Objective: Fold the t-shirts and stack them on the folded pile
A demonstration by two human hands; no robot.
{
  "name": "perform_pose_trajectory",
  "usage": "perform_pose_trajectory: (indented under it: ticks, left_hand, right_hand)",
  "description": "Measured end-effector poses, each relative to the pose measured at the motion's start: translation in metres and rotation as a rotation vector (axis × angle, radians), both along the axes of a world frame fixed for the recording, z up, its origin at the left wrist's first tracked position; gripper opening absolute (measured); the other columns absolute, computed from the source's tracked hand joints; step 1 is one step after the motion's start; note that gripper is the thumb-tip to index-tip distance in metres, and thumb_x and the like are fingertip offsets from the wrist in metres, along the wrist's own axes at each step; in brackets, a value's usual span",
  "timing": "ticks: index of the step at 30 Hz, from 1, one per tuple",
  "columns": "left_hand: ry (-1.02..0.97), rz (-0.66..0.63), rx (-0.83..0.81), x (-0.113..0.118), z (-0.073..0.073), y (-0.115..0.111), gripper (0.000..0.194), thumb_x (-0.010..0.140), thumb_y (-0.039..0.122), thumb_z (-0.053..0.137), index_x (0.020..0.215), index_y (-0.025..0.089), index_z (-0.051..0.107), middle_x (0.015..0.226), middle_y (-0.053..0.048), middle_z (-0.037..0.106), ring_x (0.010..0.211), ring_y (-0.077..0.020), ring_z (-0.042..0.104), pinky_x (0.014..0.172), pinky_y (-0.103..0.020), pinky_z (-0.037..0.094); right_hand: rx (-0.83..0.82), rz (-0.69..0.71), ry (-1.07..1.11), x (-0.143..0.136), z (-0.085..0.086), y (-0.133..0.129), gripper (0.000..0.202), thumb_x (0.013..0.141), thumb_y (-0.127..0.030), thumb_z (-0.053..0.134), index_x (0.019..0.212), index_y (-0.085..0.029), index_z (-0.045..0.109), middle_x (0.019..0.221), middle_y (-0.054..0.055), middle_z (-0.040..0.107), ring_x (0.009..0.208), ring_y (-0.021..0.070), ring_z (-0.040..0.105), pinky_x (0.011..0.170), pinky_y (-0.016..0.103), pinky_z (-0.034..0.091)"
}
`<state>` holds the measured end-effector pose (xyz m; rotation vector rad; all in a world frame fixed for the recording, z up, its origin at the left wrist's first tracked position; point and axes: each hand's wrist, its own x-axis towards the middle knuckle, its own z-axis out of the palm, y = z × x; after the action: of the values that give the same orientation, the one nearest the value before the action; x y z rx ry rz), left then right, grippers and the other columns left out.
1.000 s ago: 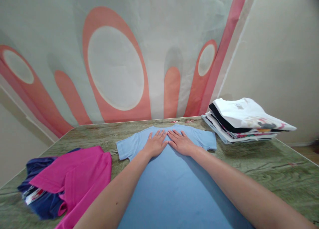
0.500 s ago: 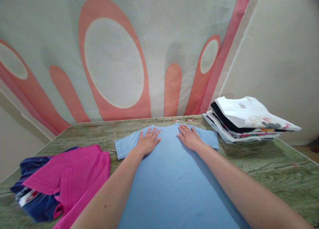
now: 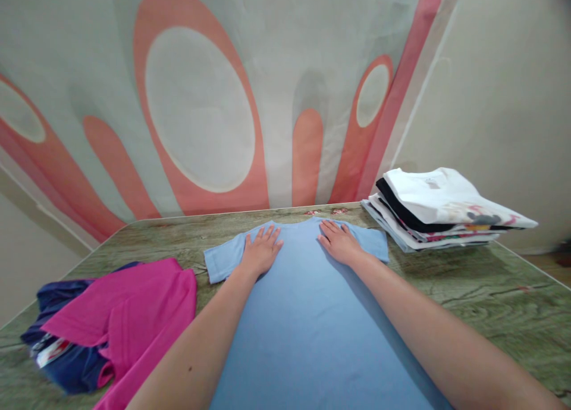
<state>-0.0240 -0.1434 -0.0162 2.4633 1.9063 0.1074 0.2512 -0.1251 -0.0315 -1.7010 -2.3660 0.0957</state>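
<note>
A light blue T-shirt (image 3: 307,315) lies spread out on the wood-patterned table, its neckline toward the far edge and its short sleeves out to both sides. My left hand (image 3: 262,249) rests flat on the shirt near the left shoulder, fingers spread. On the right shoulder lies my right hand (image 3: 339,241), palm down with its fingers stretched out. Neither hand grips the fabric. The shirt's lower part runs out of view at the bottom, between my forearms.
To the left, a loose heap holds a pink garment (image 3: 147,315) over a dark blue garment (image 3: 75,368). A stack of folded shirts (image 3: 446,205), a white one on top, stands at the back right. Behind the table (image 3: 450,285) hangs a pink-and-white patterned backdrop (image 3: 276,100).
Both hands stay flat at the shirt's shoulders. The view has shifted very slightly; nothing else has visibly moved.
</note>
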Motion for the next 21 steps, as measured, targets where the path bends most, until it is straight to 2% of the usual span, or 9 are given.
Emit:
perform_pose_trajectory:
  ticks: [3,5,9,11,15,18,21]
  left_hand:
    - [0.002,0.040,0.016,0.002,0.004,-0.002,0.056,0.099,0.051,0.016,0.151,0.031,0.024,0.159,-0.002,0.015,0.146,-0.0292,0.012,0.109,-0.066,0.015]
    - [-0.014,0.018,0.059,0.006,0.007,-0.005,0.054,0.100,0.046,0.018,0.152,0.030,0.021,0.160,-0.003,0.012,0.147,-0.0280,0.008,0.110,-0.064,0.016]
    - [-0.042,-0.237,0.020,0.016,0.009,-0.010,0.052,0.101,0.044,0.019,0.152,0.035,0.018,0.160,0.000,0.015,0.147,-0.0225,0.008,0.114,-0.058,0.013]
    - [-0.031,-0.305,-0.037,0.019,0.009,-0.012,0.052,0.100,0.049,0.019,0.150,0.037,0.023,0.159,0.001,0.019,0.147,-0.0238,0.012,0.113,-0.060,0.010]
    - [-0.037,-0.292,-0.034,0.022,0.013,-0.015,0.052,0.100,0.046,0.021,0.151,0.034,0.022,0.159,-0.001,0.018,0.147,-0.0241,0.012,0.113,-0.061,0.010]
    - [-0.072,-0.361,0.009,0.026,0.018,-0.018,0.052,0.101,0.037,0.020,0.153,0.032,0.014,0.160,0.000,0.015,0.147,-0.0191,0.006,0.115,-0.055,0.009]
    - [-0.088,-0.436,-0.053,0.029,0.017,-0.018,0.055,0.101,0.040,0.021,0.153,0.031,0.009,0.159,0.000,0.018,0.147,-0.0191,0.008,0.116,-0.054,0.010]
  right_hand:
    - [0.042,0.030,0.048,-0.002,0.004,-0.003,0.055,0.100,-0.044,0.025,0.146,-0.015,0.037,0.154,0.011,0.031,0.143,0.0246,0.024,0.114,0.050,0.019]
    - [0.081,0.116,0.094,-0.007,0.008,-0.008,0.057,0.100,-0.045,0.024,0.147,-0.016,0.035,0.155,0.010,0.029,0.144,0.0226,0.022,0.115,0.047,0.019]
    - [0.029,0.312,0.088,-0.016,0.010,-0.016,0.061,0.098,-0.054,0.025,0.149,-0.021,0.031,0.156,0.008,0.026,0.145,0.0228,0.020,0.116,0.048,0.017]
    - [-0.012,0.328,0.065,-0.017,0.008,-0.015,0.059,0.099,-0.054,0.025,0.149,-0.023,0.032,0.156,0.007,0.027,0.144,0.0237,0.021,0.116,0.051,0.016]
    - [-0.018,0.257,0.054,-0.011,0.006,-0.009,0.055,0.100,-0.049,0.027,0.148,-0.024,0.034,0.155,0.006,0.029,0.144,0.0233,0.022,0.116,0.051,0.016]
    - [0.013,0.259,0.077,-0.011,0.013,-0.014,0.050,0.100,-0.041,0.031,0.145,-0.022,0.039,0.152,0.008,0.035,0.143,0.0230,0.026,0.115,0.050,0.019]
    - [0.101,0.419,0.127,-0.021,0.026,-0.029,0.040,0.099,-0.032,0.037,0.133,-0.022,0.055,0.148,0.009,0.042,0.140,0.0229,0.031,0.114,0.048,0.024]
